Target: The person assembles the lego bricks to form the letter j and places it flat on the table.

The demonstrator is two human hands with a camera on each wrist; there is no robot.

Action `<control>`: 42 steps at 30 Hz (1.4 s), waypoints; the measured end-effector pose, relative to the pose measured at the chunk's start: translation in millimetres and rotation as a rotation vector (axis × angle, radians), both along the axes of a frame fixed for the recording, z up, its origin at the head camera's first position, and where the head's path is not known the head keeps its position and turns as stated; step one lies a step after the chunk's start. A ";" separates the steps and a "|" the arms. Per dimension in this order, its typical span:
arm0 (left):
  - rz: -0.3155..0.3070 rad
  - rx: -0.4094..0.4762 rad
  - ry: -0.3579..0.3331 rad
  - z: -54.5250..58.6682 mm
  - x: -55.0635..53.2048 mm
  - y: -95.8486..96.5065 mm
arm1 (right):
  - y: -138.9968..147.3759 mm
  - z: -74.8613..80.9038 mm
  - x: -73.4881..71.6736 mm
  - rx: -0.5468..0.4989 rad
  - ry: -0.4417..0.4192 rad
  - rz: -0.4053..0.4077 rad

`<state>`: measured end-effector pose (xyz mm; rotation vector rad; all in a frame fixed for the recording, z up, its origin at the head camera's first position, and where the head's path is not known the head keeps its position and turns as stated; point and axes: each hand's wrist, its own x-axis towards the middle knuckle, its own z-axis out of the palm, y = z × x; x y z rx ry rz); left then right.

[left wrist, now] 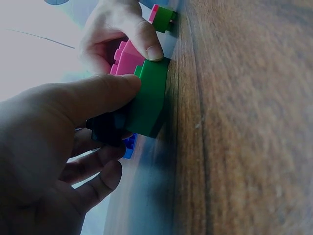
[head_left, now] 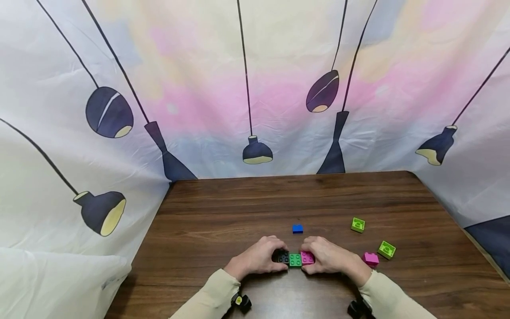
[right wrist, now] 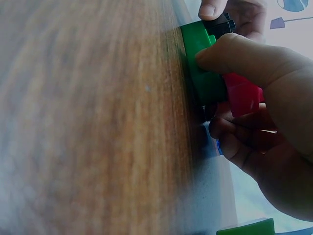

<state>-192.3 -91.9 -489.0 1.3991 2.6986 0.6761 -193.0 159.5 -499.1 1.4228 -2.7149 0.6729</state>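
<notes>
Showing between the black brick [head_left: 283, 257] and the pink brick [head_left: 307, 257], the green brick [head_left: 295, 260] could tip or skid if the left hand [head_left: 263, 256], gripping the black one, and the right hand [head_left: 327, 256], gripping the pink, press unevenly against the bench [head_left: 239, 204].

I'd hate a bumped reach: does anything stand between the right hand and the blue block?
Nothing visible does: in the head view, only tabletop shows between the right hand and the blue block. That hand is gripping a pink block, though.
</notes>
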 end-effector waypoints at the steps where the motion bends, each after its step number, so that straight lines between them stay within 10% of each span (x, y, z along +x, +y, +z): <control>1: 0.001 0.002 0.001 0.4 0.1 0.1 | 0.0 -0.1 0.1 -0.001 0.002 0.000; 42: 0.162 -0.039 -0.061 4.2 6.8 10.1 | -0.5 0.3 0.2 0.031 -0.014 -0.038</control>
